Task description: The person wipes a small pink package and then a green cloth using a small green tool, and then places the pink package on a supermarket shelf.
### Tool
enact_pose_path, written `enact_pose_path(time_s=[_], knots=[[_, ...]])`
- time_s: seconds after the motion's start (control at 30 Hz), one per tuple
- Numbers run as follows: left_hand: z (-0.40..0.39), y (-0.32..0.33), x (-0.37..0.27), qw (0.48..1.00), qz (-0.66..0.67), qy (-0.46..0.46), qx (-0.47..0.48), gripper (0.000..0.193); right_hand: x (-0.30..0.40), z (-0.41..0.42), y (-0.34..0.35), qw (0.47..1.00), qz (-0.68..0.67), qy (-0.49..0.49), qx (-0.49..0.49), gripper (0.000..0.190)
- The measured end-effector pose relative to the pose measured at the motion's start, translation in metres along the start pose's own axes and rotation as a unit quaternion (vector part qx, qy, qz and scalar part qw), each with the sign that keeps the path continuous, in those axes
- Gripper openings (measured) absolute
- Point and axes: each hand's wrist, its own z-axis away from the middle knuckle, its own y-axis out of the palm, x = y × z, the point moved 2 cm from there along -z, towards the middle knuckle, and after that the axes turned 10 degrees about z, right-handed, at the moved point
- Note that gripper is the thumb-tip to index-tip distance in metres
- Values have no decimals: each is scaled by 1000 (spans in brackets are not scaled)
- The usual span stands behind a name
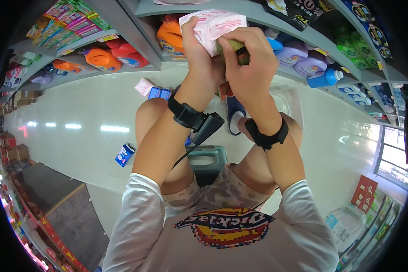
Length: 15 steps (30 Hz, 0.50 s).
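A pink-and-white soft plastic package (pixel 217 27) is held up in front of the shelves. My left hand (pixel 202 64) grips it from the left and below, thumb along its side; printing shows on the wrapper. My right hand (pixel 255 56) pinches a bunched greenish cloth (pixel 232 47) against or close beside the package's lower right corner. Dark and reddish patches show on the cloth, and part of it is hidden by my fingers. Black straps circle both wrists, the left one carrying a black device (pixel 207 127) with a cable.
Shelves (pixel 187 8) hold orange detergent jugs (pixel 170 35), red jugs (pixel 127 54) and purple bottles (pixel 290 54). On the tiled floor lie a blue packet (pixel 124 154), a pink packet (pixel 144 87) and blue packs (pixel 159 93). A clear plastic container (pixel 294 105) is by my right leg; a teal-grey stool (pixel 210 154) is beneath me.
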Motion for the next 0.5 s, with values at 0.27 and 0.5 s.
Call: enact_pose_path(time_s=[0.27,0.5], knots=[[-11,-20,5,998,15,-62,-12,55,9,5,3,999,-40,0,18,17],[-6,-10,0,999,11,-28,12,53,5,4,1,1000,4,6,17,16]])
